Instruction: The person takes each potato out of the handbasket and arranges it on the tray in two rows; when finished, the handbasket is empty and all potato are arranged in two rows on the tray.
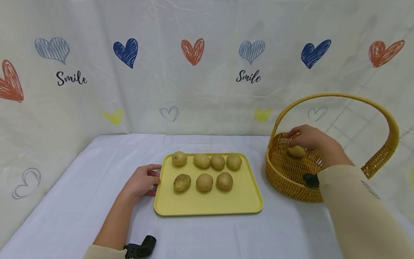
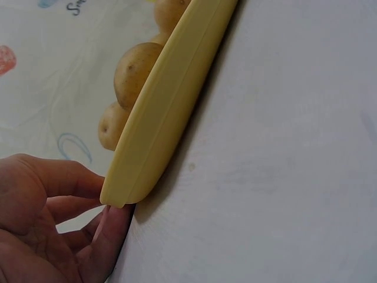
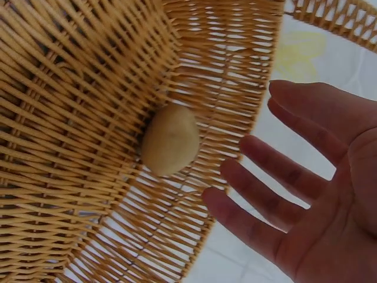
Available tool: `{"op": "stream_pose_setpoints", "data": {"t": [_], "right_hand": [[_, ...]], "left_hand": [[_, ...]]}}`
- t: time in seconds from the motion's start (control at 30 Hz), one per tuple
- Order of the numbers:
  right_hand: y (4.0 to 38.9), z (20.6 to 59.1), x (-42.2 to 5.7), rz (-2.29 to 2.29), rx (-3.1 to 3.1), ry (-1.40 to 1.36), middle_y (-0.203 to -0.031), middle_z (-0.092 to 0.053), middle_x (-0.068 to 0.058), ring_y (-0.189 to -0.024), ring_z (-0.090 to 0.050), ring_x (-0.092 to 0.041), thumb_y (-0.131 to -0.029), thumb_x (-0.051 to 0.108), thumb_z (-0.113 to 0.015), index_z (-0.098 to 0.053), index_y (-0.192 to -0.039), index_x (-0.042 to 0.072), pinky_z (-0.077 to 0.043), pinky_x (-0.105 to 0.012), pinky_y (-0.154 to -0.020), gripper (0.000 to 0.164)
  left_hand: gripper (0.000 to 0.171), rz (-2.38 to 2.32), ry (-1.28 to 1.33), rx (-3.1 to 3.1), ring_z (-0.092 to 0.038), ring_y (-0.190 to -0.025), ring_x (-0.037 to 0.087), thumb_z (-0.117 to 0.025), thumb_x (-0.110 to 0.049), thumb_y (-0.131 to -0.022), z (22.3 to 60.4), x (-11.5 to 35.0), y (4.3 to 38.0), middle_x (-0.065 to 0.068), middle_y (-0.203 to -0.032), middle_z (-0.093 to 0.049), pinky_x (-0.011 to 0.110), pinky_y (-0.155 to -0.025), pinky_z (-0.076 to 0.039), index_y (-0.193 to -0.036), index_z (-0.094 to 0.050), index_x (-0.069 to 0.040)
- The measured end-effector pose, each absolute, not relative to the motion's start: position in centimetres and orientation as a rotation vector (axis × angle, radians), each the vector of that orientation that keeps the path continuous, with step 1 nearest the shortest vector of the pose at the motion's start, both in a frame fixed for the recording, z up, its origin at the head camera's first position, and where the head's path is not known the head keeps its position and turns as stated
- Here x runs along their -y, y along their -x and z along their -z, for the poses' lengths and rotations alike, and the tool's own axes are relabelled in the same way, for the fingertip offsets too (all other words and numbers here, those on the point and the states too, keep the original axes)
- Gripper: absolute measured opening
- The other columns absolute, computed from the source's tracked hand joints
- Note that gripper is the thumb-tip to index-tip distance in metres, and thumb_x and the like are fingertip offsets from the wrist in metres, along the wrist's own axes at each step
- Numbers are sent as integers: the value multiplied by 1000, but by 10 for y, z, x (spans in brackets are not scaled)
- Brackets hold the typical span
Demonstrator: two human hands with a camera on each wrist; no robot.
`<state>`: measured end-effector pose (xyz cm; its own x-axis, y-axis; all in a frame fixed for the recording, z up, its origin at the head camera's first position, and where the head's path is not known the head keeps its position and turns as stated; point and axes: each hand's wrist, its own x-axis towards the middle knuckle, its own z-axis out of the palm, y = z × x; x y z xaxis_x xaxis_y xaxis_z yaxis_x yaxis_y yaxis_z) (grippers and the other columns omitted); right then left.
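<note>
At the left edge of a yellow tray [image 1: 207, 207] is my left hand [image 1: 142, 181]. In the left wrist view its fingers pinch the tray's rim, some above and some below. Several potatoes [image 1: 204, 182] sit on the tray in two rows. My right hand [image 1: 308, 136] is over a wicker basket [image 1: 281, 180] at the right, its fingers spread and holding nothing. One potato [image 3: 171, 140] lies inside the basket against its woven wall, apart from the fingertips in the right wrist view.
The basket's tall handle [image 1: 336, 94] arches above the right forearm. A white cloth [image 1: 207, 233] covers the table, and a backdrop printed with hearts [image 1: 193, 52] hangs behind it. A black wrist device [image 1: 140, 248] is strapped to the left wrist.
</note>
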<state>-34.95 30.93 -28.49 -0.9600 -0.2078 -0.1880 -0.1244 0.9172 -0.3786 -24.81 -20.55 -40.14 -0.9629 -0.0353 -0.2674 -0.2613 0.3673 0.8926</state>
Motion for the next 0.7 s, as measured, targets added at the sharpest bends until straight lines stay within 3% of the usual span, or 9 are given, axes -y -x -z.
{"op": "stream_pose_setpoints", "data": {"t": [0.3, 0.53, 0.7], "right_hand": [[358, 294, -314, 555, -2823, 180, -147, -41, -38, -124, -50, -56, -101, 24, -58, -47, -146, -8, -55, -57, -88, 57], [364, 305, -319, 526, -2804, 141, -149, -39, -39, -133, -40, -62, -99, 22, -59, -47, -147, -7, -45, -69, -102, 58], [373, 315, -327, 486, -2796, 141, -147, -38, -42, -128, -41, -65, -100, 24, -57, -47, -145, -10, -51, -65, -93, 57]], "left_hand": [[62, -1635, 261, -2424, -61, -95, 22, -58, -1, -93, 401, 205, 248, 16, -126, -54, 34, -68, -61, -154, -46, -5], [62, -1633, 276, -2428, -61, -95, 22, -58, -1, -93, 401, 205, 249, 16, -126, -54, 34, -68, -62, -154, -46, -6], [62, -1642, 273, -2424, -60, -93, 21, -58, 0, -93, 401, 205, 249, 15, -123, -54, 34, -67, -61, -153, -47, -5]]}}
